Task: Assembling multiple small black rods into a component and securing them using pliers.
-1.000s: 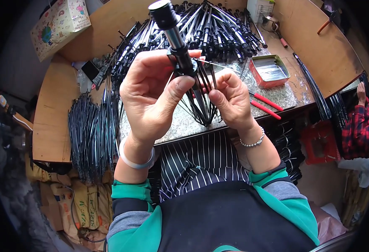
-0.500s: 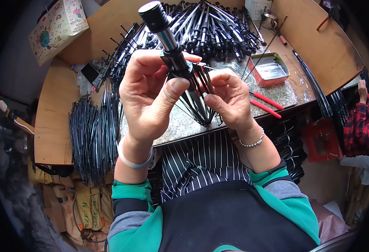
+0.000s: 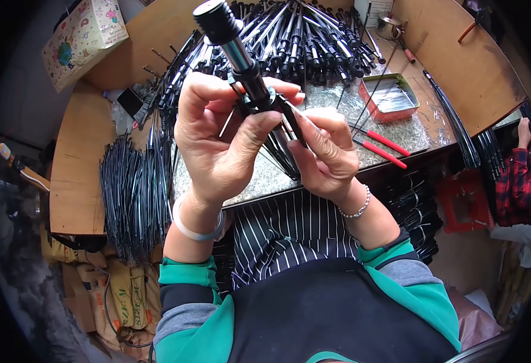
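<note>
An umbrella frame (image 3: 239,55) tilts up in front of me, its black-capped metal shaft pointing to the upper left. My left hand (image 3: 217,142) is closed around its hub, the thumb pressing on the near side. Black ribs (image 3: 283,156) hang folded below the hub toward the table edge. At the frame's right side, my right hand (image 3: 329,154) is closed on a rib, with thumb and fingers pinched. A thin wire-like strand shows by its fingertips; the exact grip point is hidden.
Finished-looking umbrella frames (image 3: 301,42) lie heaped at the back. Loose black ribs (image 3: 133,199) stand bundled at left. A red tin (image 3: 392,114) of thin metal pieces and red-handled pliers (image 3: 383,151) lie right. Another person's sleeve (image 3: 517,187) shows far right.
The umbrella frame's top has shifted slightly left and up. My right hand has turned, its fingers now stretched along the ribs close to the hub.
</note>
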Demonstrator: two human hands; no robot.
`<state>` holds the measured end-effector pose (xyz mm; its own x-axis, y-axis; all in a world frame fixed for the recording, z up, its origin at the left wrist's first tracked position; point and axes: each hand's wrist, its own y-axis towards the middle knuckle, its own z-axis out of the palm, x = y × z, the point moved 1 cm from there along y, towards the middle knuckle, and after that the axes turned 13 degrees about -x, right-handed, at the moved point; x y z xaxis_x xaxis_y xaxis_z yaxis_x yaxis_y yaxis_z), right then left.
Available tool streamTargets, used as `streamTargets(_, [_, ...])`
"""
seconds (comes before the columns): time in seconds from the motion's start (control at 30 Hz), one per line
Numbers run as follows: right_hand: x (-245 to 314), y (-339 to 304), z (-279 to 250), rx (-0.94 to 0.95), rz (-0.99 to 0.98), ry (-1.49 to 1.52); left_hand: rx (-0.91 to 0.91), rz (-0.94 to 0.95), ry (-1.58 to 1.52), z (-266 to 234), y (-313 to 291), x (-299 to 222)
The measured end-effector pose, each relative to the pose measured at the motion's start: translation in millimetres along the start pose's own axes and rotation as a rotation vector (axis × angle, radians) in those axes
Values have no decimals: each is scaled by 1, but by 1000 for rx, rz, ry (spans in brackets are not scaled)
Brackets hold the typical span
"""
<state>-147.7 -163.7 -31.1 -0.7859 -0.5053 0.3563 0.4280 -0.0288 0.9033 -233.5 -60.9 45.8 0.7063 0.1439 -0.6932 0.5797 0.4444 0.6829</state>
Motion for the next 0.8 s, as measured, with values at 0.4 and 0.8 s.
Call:
streamTargets(0.4, [-1, 4, 4, 60, -124, -73, -49, 164, 54, -7, 1, 8])
streamTargets(0.8, [7, -5, 20, -4, -106, -251, -251, 294, 316, 12, -2, 12])
